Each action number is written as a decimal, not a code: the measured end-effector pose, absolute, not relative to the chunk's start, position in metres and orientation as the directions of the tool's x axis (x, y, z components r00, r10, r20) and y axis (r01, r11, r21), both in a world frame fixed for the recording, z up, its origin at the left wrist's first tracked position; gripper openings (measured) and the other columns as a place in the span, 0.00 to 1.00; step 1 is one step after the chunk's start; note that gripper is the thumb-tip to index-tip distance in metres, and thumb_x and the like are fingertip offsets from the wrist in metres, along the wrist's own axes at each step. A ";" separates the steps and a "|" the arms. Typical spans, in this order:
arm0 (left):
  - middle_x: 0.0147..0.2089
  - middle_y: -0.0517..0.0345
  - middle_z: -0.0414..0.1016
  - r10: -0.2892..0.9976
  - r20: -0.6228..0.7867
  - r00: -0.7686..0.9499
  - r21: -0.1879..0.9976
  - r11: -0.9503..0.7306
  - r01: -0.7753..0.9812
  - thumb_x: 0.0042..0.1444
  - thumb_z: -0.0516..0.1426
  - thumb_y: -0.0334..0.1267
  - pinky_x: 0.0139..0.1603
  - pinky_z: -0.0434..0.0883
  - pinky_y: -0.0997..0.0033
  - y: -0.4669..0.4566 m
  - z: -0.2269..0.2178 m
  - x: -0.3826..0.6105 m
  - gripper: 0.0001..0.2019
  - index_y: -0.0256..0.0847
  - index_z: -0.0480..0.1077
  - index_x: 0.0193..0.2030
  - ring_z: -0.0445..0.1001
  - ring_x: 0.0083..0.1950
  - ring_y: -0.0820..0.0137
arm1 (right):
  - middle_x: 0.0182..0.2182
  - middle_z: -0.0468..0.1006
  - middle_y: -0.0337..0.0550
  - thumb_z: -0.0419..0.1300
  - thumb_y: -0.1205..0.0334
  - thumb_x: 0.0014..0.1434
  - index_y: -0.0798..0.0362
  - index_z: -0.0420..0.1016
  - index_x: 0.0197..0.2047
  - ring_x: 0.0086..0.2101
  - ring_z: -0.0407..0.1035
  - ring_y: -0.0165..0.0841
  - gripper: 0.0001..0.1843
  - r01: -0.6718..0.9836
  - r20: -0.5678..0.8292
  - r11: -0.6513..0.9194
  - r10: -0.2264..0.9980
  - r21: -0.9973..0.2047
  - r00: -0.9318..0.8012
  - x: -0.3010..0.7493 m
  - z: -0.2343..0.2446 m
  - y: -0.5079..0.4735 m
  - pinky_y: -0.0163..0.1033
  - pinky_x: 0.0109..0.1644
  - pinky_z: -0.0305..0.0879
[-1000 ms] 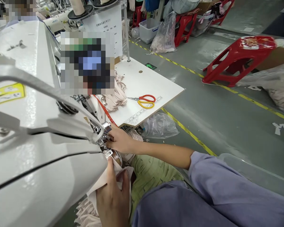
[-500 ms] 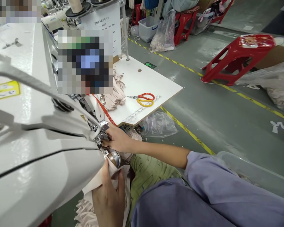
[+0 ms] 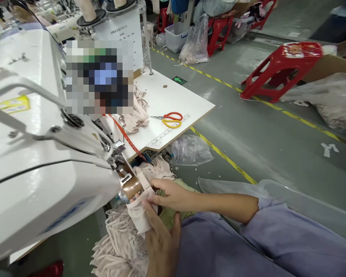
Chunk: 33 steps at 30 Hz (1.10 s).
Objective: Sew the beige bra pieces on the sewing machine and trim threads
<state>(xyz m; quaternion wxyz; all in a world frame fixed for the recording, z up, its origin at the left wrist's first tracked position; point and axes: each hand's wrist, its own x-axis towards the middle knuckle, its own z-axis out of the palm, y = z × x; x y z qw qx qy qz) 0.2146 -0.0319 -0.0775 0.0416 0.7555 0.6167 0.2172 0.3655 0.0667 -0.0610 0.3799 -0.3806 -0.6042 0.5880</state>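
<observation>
A pale beige piece of fabric (image 3: 140, 217) hangs just off the rounded metal bed (image 3: 132, 187) of a white sewing machine (image 3: 54, 192). My right hand (image 3: 173, 194) pinches its upper edge between thumb and fingers. From below, my left hand (image 3: 161, 234) holds the same piece, with some fingertips behind it and hidden. The presser foot (image 3: 125, 177) sits above the bed, apart from both hands. Below and to the left hangs a thick bunch of beige lace-edged pieces (image 3: 118, 242).
On the white table (image 3: 190, 100) lie red-and-yellow-handled scissors (image 3: 173, 120) and a pile of beige strips (image 3: 137, 115). A red ribbon (image 3: 127, 136) runs past the table edge. A clear plastic tub (image 3: 279, 192) stands at the right; a red stool (image 3: 285, 69) lies tilted beyond.
My right hand has come away from the needle area toward me and now grips the fabric. The fabric and my left hand have shifted right, off the machine bed.
</observation>
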 end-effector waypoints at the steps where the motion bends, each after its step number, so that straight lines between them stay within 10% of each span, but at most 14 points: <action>1: 0.66 0.20 0.62 0.957 0.239 0.166 0.347 -0.244 0.906 0.60 0.59 0.46 0.46 0.78 0.49 -0.039 -0.076 0.216 0.48 0.30 0.34 0.76 0.75 0.58 0.43 | 0.32 0.72 0.40 0.60 0.42 0.61 0.56 0.72 0.38 0.33 0.64 0.31 0.23 -0.032 -0.026 -0.043 0.910 -0.999 -0.413 0.368 -0.060 0.062 0.36 0.38 0.63; 7: 0.35 0.52 0.82 0.969 0.184 0.164 0.601 -0.243 0.761 0.65 0.53 0.37 0.37 0.78 0.68 -0.040 -0.029 0.189 0.17 0.42 0.67 0.60 0.82 0.35 0.65 | 0.27 0.69 0.36 0.64 0.39 0.57 0.58 0.72 0.35 0.26 0.60 0.25 0.26 -0.179 -0.194 -0.343 0.811 -0.922 -0.553 0.383 -0.054 0.062 0.30 0.29 0.55; 10: 0.51 0.41 0.78 0.840 0.423 0.341 0.427 -0.517 0.742 0.61 0.54 0.31 0.54 0.74 0.56 -0.022 -0.010 0.181 0.17 0.40 0.68 0.57 0.76 0.57 0.56 | 0.25 0.67 0.34 0.59 0.43 0.63 0.57 0.72 0.33 0.25 0.58 0.24 0.22 -0.025 -0.149 -0.255 0.637 -0.967 -0.756 0.385 -0.041 0.067 0.30 0.28 0.55; 12: 0.53 0.39 0.77 0.824 0.343 0.452 0.365 -0.560 0.744 0.61 0.53 0.33 0.59 0.70 0.50 -0.009 -0.010 0.178 0.18 0.37 0.69 0.58 0.73 0.60 0.53 | 0.23 0.67 0.33 0.56 0.50 0.67 0.56 0.72 0.33 0.24 0.59 0.24 0.18 0.087 -0.072 0.003 0.526 -0.996 -0.847 0.381 -0.037 0.068 0.30 0.28 0.55; 16: 0.21 0.54 0.70 0.966 -0.225 0.127 0.735 0.083 0.673 0.61 0.55 0.46 0.43 0.72 0.59 0.014 -0.033 0.170 0.16 0.40 0.72 0.27 0.74 0.31 0.62 | 0.26 0.72 0.39 0.56 0.64 0.66 0.56 0.73 0.30 0.27 0.63 0.29 0.12 0.420 0.071 0.652 0.588 -0.631 -0.806 0.363 -0.052 0.066 0.35 0.29 0.52; 20: 0.21 0.57 0.68 0.800 -0.574 0.175 0.814 0.537 0.219 0.56 0.55 0.59 0.34 0.70 0.64 0.024 -0.055 0.162 0.23 0.39 0.71 0.28 0.71 0.27 0.66 | 0.28 0.75 0.43 0.53 0.67 0.67 0.56 0.75 0.36 0.28 0.66 0.33 0.11 0.526 0.247 0.782 0.611 -0.333 -0.752 0.348 -0.082 0.067 0.38 0.30 0.55; 26: 0.17 0.73 0.50 0.799 -0.575 0.176 0.805 0.591 -0.053 0.54 0.60 0.58 0.28 0.65 0.71 0.011 -0.061 0.163 0.21 0.38 0.70 0.31 0.50 0.19 0.78 | 0.44 0.76 0.49 0.58 0.64 0.62 0.54 0.74 0.49 0.44 0.69 0.36 0.13 0.425 0.475 0.681 0.726 -0.596 -0.497 0.353 -0.086 0.060 0.42 0.49 0.66; 33: 0.27 0.60 0.69 0.935 -0.353 0.019 0.925 0.346 0.158 0.60 0.57 0.53 0.35 0.64 0.73 0.003 -0.054 0.160 0.19 0.38 0.73 0.30 0.66 0.31 0.72 | 0.40 0.79 0.45 0.59 0.50 0.66 0.52 0.77 0.47 0.40 0.73 0.34 0.15 0.422 0.375 0.550 0.821 -0.720 -0.430 0.345 -0.084 0.048 0.38 0.44 0.68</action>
